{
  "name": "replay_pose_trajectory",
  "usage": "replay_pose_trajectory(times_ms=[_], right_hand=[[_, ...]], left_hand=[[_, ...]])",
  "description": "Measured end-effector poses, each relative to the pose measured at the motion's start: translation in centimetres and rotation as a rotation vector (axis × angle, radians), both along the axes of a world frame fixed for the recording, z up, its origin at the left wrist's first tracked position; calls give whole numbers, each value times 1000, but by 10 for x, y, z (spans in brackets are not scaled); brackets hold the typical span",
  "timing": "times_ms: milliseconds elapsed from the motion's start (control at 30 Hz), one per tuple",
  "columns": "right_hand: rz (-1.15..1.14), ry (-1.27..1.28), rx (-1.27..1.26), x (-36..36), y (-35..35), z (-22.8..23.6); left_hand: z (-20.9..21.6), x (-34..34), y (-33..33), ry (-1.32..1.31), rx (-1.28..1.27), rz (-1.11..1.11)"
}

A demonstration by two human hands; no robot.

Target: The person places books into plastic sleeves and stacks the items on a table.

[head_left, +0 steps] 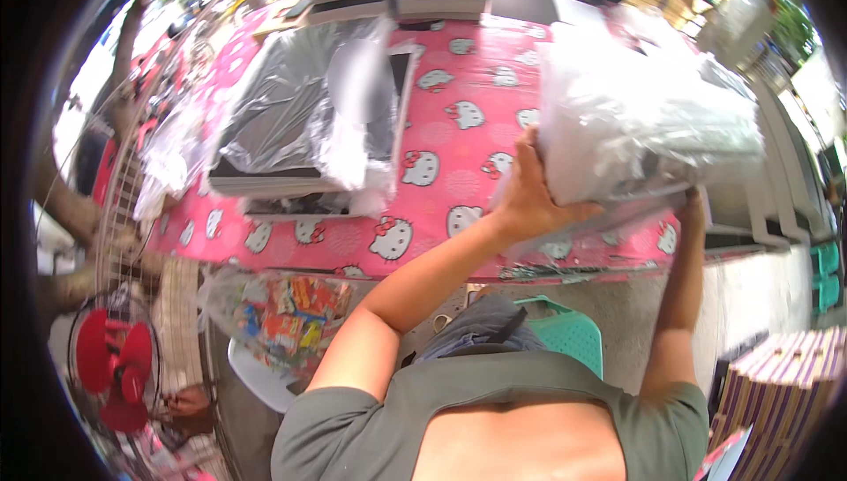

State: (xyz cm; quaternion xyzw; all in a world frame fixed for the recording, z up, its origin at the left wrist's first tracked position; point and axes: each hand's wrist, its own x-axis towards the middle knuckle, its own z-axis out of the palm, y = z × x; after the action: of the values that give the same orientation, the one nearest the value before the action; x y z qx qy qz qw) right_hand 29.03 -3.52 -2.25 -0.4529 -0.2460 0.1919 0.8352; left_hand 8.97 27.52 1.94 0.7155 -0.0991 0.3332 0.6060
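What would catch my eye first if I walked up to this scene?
Probably the bright pink cartoon-cat tablecloth across the middle. At right, the left hand and right hand hold up a big bundle wrapped in clear plastic. Another plastic-covered flat box lies on the cloth at left, and a red fan stands at lower left.

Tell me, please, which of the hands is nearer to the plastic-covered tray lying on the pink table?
Left. The left hand grips the near side of the clear plastic bundle, closer to the plastic-covered tray. The right hand supports the bundle's underside farther right.
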Motion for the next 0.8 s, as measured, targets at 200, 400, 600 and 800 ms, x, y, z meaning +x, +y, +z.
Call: replay_pose_trajectory(times_ms=[200, 400, 600, 800], right_hand=[[-57, 57, 176, 3, 27, -61], [194, -22, 329, 18, 52, -75], [-432, 179, -160, 24, 123, -11], [-196, -615, -606, 32, 272, 113]], left_hand=[[-4, -11, 11, 3, 168, 46], [-1, -7, 9, 92, 105, 108], [6, -29, 24, -16, -64, 307], [43, -61, 85, 100, -801, 331]])
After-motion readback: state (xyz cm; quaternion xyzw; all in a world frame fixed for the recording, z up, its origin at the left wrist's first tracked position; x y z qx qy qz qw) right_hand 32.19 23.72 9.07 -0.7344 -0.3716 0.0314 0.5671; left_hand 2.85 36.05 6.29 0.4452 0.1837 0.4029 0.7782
